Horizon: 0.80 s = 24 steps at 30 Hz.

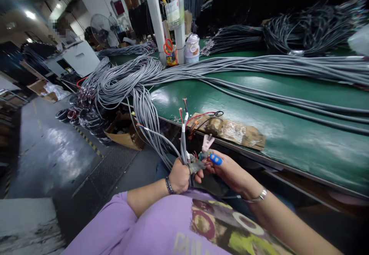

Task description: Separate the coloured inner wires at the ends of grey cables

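Near the front edge of the green table, my left hand (180, 174) is closed around several grey cables (183, 143), whose stripped ends with thin coloured wires point upward. Its fingertips also touch a grey-wrapped piece (196, 167). My right hand (226, 168) is closed beside it, with a blue cover on one finger. It grips a tool with pale pink parts (207, 143) and grey wrapping, close to the fine wires. The exact grip of the right fingers is partly hidden.
A worn wooden board (230, 132) lies along the edge of the green table (311, 147). Grey cable bundles (127, 78) cross the table and hang over its left end. Beside a white post stand red-handled scissors (168, 46) and a lidded cup (192, 49). An open cardboard box (123, 134) is below.
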Available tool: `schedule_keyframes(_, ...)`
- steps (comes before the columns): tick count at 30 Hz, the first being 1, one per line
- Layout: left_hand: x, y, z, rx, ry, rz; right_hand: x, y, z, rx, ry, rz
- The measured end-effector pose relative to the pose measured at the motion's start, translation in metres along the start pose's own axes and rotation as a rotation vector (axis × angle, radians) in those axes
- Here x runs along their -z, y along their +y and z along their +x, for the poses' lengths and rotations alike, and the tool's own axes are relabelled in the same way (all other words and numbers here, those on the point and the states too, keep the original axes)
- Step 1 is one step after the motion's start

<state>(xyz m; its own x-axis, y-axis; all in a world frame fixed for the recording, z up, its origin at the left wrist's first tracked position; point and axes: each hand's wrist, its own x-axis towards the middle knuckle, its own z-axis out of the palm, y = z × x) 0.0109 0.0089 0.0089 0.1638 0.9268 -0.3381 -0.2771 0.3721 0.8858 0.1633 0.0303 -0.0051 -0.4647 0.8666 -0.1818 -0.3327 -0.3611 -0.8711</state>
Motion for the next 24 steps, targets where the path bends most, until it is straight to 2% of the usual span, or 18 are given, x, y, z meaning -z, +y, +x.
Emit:
schedule_keyframes(4, 0.000, -0.004, 0.001, -0.024, 0.001, 0.020, -0.014, -0.009, -0.006, 0.077, 0.084, -0.178)
schedule_keyframes(9, 0.000, -0.006, 0.000, -0.031, 0.005, 0.019, -0.026, -0.014, -0.008, 0.129, 0.138, -0.162)
schedule_keyframes(15, 0.001, -0.006, 0.002, -0.046, 0.093, -0.072, -0.029, 0.000, -0.010, 0.168, 0.155, -0.087)
schedule_keyframes(18, 0.002, -0.006, 0.003, -0.040, 0.123, -0.102, -0.028, 0.010, -0.008, 0.239, 0.298, -0.128)
schedule_keyframes(20, 0.003, -0.006, 0.004, -0.033, 0.129, -0.107, -0.027, 0.014, -0.006, 0.247, 0.347, -0.118)
schedule_keyframes(24, 0.003, -0.007, 0.003, -0.013, 0.100, -0.085, -0.029, 0.013, -0.003, 0.136, 0.169, 0.001)
